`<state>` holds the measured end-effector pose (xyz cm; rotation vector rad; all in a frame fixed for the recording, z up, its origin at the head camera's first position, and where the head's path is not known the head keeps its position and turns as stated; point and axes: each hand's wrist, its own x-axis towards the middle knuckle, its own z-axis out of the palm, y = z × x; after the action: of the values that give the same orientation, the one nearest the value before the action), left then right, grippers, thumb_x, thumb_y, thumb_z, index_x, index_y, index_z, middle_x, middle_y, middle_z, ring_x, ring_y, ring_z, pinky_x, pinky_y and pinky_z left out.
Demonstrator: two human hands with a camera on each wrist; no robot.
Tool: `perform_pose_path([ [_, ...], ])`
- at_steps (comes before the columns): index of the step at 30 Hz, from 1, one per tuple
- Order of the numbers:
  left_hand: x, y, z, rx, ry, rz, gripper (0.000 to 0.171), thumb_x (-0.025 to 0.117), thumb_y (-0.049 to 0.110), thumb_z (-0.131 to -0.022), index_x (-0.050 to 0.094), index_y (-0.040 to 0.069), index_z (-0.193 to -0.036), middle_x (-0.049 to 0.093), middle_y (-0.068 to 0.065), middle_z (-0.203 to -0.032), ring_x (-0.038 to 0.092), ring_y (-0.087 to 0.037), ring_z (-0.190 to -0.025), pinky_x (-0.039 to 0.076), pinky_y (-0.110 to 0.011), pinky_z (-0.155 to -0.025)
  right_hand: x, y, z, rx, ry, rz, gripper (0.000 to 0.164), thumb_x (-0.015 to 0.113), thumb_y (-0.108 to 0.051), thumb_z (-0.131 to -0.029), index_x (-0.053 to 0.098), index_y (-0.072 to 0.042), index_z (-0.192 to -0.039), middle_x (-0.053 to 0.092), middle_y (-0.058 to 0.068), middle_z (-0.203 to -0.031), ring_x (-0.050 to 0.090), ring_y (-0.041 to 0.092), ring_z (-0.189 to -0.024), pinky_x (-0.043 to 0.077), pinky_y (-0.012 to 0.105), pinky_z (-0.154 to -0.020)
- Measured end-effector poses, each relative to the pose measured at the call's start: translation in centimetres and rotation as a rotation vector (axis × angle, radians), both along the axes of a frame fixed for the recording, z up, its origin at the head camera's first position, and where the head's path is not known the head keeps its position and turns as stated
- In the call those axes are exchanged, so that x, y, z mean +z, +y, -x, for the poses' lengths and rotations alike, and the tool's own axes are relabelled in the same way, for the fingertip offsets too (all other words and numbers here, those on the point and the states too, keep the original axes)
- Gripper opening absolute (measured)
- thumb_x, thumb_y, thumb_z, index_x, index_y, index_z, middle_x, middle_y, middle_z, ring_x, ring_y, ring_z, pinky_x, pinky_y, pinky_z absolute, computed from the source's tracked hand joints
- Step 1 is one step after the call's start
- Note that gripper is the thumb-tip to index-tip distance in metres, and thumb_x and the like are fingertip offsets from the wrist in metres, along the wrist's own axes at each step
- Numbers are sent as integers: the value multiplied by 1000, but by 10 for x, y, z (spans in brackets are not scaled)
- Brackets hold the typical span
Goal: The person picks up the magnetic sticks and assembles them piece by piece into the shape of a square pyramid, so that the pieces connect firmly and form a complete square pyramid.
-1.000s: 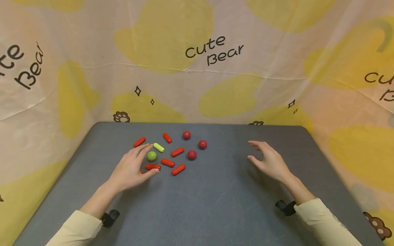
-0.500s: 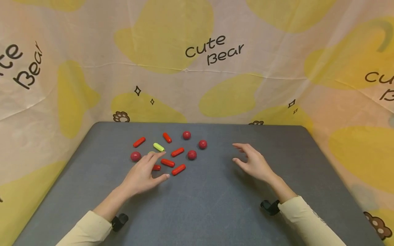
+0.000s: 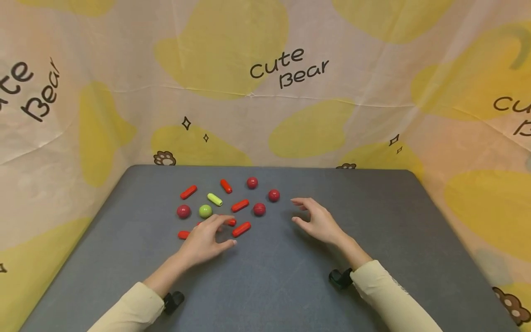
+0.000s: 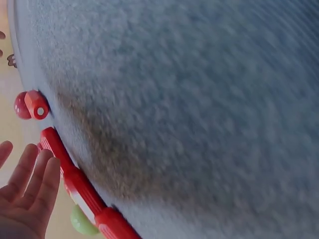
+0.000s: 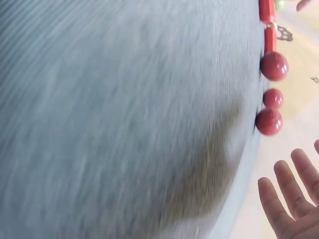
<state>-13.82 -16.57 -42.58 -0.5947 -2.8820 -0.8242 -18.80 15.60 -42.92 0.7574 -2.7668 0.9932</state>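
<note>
Several red stick-shaped pieces, a yellow-green stick (image 3: 215,199), red balls and a green ball (image 3: 205,211) lie scattered on the grey table. My left hand (image 3: 204,240) hovers over the near side of the group, fingers spread and relaxed, holding nothing. It partly hides some red sticks; the nearest uncovered one is a red stick (image 3: 241,229) by its fingertips. To the right of the balls my right hand (image 3: 321,223) hangs above the table, fingers loosely extended, with nothing in it. Closest to that hand are a red ball (image 3: 274,195) and another red ball (image 3: 259,209). In the right wrist view its fingers (image 5: 286,191) are apart from the balls.
A grey table (image 3: 265,286) fills the lower view. Behind and beside it hangs a patterned cloth (image 3: 232,55) with "Cute Bear" lettering. A further red ball (image 3: 184,211) and a red stick (image 3: 188,192) lie at the group's left side.
My right hand has moved left toward the balls. My left hand has shifted right and nearer, uncovering a red ball and the green ball. The pieces stay where they were.
</note>
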Motion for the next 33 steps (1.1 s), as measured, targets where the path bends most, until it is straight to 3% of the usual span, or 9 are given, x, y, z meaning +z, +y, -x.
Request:
perform_pose_path([
  [8,-6,11,7,40,-26,-47,45,80,26,-69,65,15,-110,64,1,-96,60,-11,-74,49,-29,-65,-8,-23,4,36,-33,39,46,68,-21,-83,54,-9,-126,56,4,-121,59,23,-104,50,37,-79],
  [19,-6,25,15,151,-71,14,37,81,27,-67,69,17,-101,66,2,-81,58,-6,-65,48,-29,-60,-15,-44,11,30,-53,43,46,68,-20,-82,54,-12,-125,58,5,-118,60,22,-101,49,35,-80],
  [27,-7,29,19,159,-89,77,37,83,26,-64,70,17,-97,63,4,-74,55,-6,-64,43,-28,-54,-15,-51,16,44,-83,28,46,67,-21,-84,53,-12,-126,59,8,-116,59,21,-101,49,35,-80],
  [33,-8,32,18,152,-43,121,31,82,16,-65,71,18,-93,62,4,-73,56,-10,-65,43,-30,-53,-15,-55,19,58,-83,33,46,67,-20,-84,53,-12,-126,59,6,-117,60,20,-100,49,35,-80],
])
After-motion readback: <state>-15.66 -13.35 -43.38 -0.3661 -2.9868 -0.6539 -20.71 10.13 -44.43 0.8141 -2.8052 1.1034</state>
